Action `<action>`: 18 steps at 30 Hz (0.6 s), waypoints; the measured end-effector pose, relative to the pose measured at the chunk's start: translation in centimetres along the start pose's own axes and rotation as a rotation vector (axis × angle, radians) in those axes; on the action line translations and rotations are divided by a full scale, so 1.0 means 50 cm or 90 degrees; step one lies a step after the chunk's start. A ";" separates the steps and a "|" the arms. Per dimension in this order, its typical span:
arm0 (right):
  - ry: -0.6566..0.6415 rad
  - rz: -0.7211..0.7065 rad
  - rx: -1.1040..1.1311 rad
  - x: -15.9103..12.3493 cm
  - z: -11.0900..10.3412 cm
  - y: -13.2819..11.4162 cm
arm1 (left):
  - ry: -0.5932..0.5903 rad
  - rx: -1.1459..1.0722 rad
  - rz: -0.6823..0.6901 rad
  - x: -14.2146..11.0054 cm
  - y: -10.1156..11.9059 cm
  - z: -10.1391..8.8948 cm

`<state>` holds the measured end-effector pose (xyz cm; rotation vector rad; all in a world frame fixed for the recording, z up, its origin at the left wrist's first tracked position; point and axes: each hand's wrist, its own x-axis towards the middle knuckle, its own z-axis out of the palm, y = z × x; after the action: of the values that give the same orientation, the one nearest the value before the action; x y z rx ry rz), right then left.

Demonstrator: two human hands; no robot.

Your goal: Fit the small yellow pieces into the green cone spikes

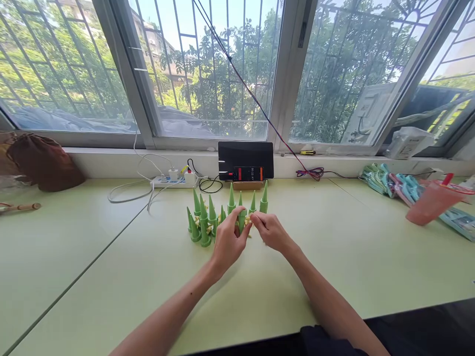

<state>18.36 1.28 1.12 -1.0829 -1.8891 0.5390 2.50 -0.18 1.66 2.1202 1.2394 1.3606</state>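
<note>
My left hand (pixel 227 244) is closed around a green cone-topped piece (pixel 241 220), its thumb and forefinger on either side. Against that piece's right side, my right hand (pixel 273 232) pinches with thumb and forefinger at a small yellow piece (pixel 248 218), mostly hidden by the fingertips. To the left stand several upright green cone-topped pieces (pixel 204 227), with small yellow bits among them. More green cones (pixel 263 199) rise just behind my hands; their lower parts are partly covered.
A dark tablet (pixel 245 153) leans at the back, with a phone (pixel 248 173) showing a timer before it. Left of these lie a power strip (pixel 174 181) and cables. A pink cup (pixel 438 201) and plastic packets (pixel 378 179) sit at right, a brown pouch (pixel 46 163) at left.
</note>
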 end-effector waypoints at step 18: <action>-0.027 -0.003 -0.037 -0.002 -0.004 0.001 | -0.039 -0.003 -0.026 0.009 0.002 -0.010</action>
<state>18.59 1.20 1.12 -1.1133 -1.9538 0.5103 2.19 0.05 2.24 2.1054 1.2465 1.2713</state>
